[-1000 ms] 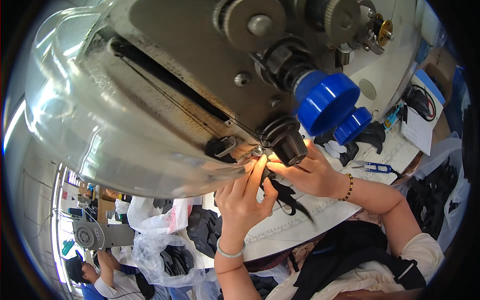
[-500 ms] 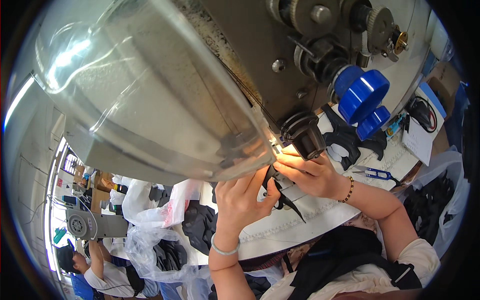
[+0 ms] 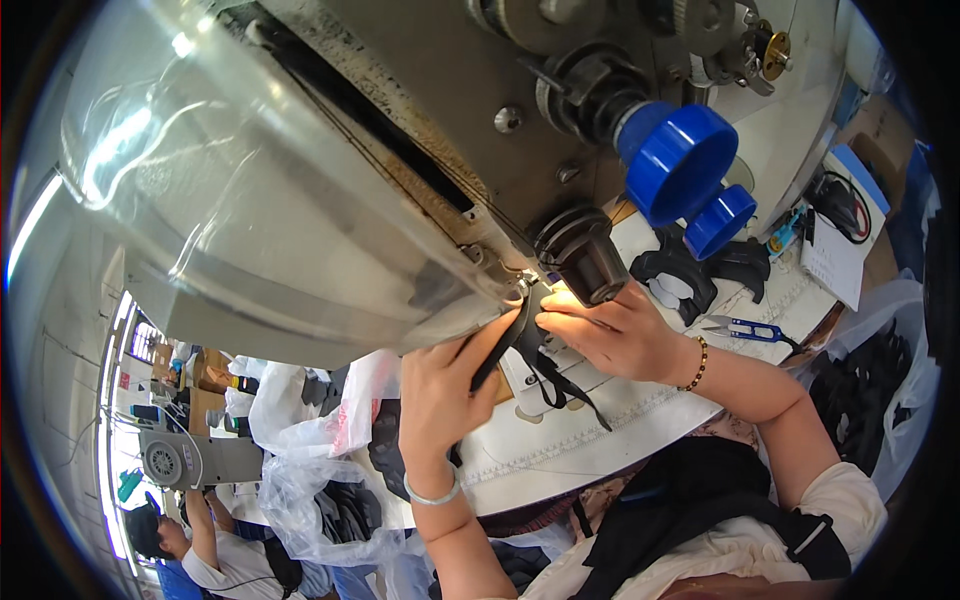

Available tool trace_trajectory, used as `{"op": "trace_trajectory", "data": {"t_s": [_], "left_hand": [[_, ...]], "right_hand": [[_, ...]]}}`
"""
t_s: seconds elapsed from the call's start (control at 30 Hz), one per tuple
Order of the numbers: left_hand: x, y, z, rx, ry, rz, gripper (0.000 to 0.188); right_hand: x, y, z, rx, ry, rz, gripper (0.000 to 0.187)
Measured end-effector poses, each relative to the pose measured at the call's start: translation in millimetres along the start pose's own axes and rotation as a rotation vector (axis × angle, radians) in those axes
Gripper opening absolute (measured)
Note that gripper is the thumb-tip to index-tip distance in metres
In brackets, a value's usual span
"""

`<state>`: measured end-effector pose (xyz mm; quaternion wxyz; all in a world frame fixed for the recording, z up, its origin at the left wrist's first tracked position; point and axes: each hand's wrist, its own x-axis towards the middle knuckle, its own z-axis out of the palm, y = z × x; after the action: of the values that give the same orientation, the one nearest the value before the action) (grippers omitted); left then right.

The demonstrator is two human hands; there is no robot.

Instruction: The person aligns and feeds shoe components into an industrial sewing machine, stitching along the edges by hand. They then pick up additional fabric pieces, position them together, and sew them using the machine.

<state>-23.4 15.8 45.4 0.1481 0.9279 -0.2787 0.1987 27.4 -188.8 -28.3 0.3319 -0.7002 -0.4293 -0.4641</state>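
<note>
The top edge cut off the sewing machine head. A dark knob hid part of the right hand. Marks on the white sheet were too small to read.

The sewing machine is dull grey-brown metal, with glossy bright blue knobs and a small gold-coloured wheel; its shield is clear and colourless. The fabric strip is plain black, and the white tabletop carries grey ruler-like markings. The thread snips have blue handles. A bangle is pale grey-white, a beaded bracelet mixes dark and gold, and a sleeve is cream.
</note>
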Motion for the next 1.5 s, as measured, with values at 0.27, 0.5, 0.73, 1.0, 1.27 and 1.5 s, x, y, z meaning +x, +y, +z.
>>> {"op": "trace_trajectory", "data": {"t_s": [0.27, 0.5, 0.73, 1.0, 1.27, 1.5], "left_hand": [[-5.3, 38.0, 14.7, 0.213, 0.096, -0.064, 0.040], [-5.4, 37.8, 21.9, 0.147, 0.144, -0.058, 0.040], [-1.2, 46.9, 34.1, 0.226, 0.178, -0.029, 0.042], [-3.5, 50.9, 27.5, 0.142, 0.220, -0.100, 0.038], [-10.1, 38.8, 20.4, -0.127, 0.210, -0.096, 0.041], [-9.0, 42.1, 19.0, 0.070, 0.114, 0.035, 0.053]], "right_hand": [[0.7, 9.1, -4.3, 0.153, -0.066, 0.044, 0.023], [-2.5, 9.4, -1.3, 0.194, -0.069, 0.082, 0.021], [-1.3, 13.6, -3.1, 0.193, -0.039, 0.134, 0.019], [-3.9, -12.1, -1.0, 0.412, -0.051, 0.498, 0.019], [-1.9, -20.0, -2.4, 1.247, -0.097, 1.027, 0.019], [-7.8, -18.2, -0.2, 1.185, -0.094, 1.012, 0.017]]}}
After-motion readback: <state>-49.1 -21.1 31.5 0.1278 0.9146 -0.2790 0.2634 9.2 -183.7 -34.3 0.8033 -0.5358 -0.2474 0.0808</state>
